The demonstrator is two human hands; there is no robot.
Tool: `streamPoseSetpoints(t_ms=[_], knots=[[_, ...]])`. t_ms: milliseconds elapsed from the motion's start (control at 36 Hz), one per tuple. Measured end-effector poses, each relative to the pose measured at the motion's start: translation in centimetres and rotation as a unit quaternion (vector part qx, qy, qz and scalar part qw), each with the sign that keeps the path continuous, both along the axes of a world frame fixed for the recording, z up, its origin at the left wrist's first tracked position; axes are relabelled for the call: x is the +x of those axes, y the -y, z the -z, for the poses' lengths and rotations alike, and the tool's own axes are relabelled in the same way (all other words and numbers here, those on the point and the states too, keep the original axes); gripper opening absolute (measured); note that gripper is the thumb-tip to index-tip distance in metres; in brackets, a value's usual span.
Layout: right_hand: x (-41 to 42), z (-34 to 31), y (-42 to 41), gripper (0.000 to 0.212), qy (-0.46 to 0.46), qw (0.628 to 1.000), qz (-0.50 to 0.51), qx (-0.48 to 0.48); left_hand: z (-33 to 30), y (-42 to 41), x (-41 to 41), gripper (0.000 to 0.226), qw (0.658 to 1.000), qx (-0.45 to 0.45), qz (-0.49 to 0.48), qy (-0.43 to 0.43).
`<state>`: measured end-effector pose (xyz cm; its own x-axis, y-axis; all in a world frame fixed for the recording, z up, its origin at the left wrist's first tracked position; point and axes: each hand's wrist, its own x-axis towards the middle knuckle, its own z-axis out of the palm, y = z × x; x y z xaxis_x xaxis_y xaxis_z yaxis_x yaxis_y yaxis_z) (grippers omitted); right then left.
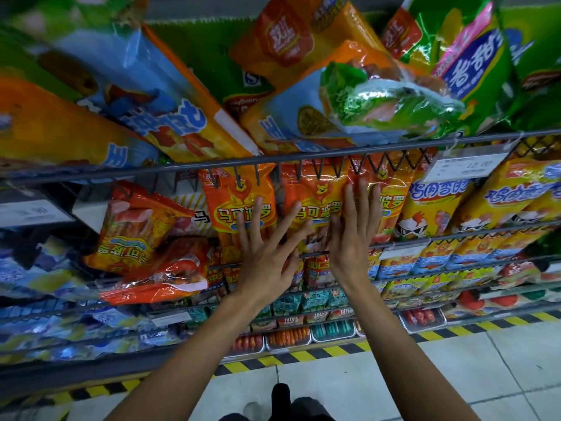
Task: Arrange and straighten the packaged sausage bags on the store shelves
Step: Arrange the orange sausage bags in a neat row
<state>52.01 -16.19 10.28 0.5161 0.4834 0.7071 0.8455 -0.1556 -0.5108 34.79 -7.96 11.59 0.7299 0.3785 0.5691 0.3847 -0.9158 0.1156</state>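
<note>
Both hands are flat against the orange bags on the middle shelf, just under the wire rail (303, 158). Left hand (267, 253) has fingers spread wide over 2 bags (239, 205), right hand (353, 235) has straight fingers pressing the next bag (315, 196). Neither hand is gripping anything.

Wire rail (273, 159) overhangs the packed orange bags (239, 205); gap (185, 185) left of them.

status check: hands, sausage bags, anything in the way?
Left hand and right hand open, flat against upright orange bags. Two orange bags at left lie tilted. Wire rail crosses bag tops.
</note>
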Motion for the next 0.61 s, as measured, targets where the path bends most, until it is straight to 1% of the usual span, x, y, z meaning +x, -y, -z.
streamPoseSetpoints(t_ms=[83, 167, 222, 250, 333, 417, 472, 528, 611], knots=[[-0.4, 0.0, 0.4, 0.056, -0.031, 0.999, -0.012, 0.025, 0.4, -0.2, -1.3, 0.068, 0.999, -0.032, 0.005, 0.023], [-1.9, 0.1, 1.4, 0.054, -0.072, 0.994, -0.034, 0.073, 1.0, 0.1, -3.2, 0.073, 0.993, -0.096, -0.043, 0.062], [-3.8, 0.1, 2.1, 0.054, -0.072, 0.99, -0.077, 0.093, 1.2, 0.4, -4.3, 0.078, 0.982, -0.14, -0.08, 0.102], [-4.9, 0.1, 2.4, 0.055, -0.066, 0.988, -0.11, 0.089, 1.2, 0.6, -4.7, 0.08, 0.974, -0.164, -0.094, 0.122], [-8.0, 0.3, 2.6, 0.06, -0.072, 0.981, -0.178, 0.017, 1.2, 1.4, -5.2, 0.088, 0.947, -0.26, -0.111, 0.152], [-10.3, 0.4, 2.0, 0.062, -0.134, 0.972, -0.175, -0.08, 0.8, 1.7, -4.9, 0.089, 0.914, -0.352, -0.122, 0.161], [-11.4, 0.3, 1.6, 0.07, -0.166, 0.962, -0.172, -0.132, 0.2, 1.3, -4.6, 0.085, 0.888, -0.399, -0.133, 0.186], [-12.3, 0.3, 1.4, 0.077, -0.166, 0.955, -0.181, -0.164, -0.6, 0.5, -4.4, 0.078, 0.864, -0.432, -0.143, 0.217], [-12.9, 0.1, 1.2, 0.079, -0.171, 0.954, -0.176, -0.175, -1.5, -0.4, -4.0, 0.062, 0.851, -0.44, -0.153, 0.243]])
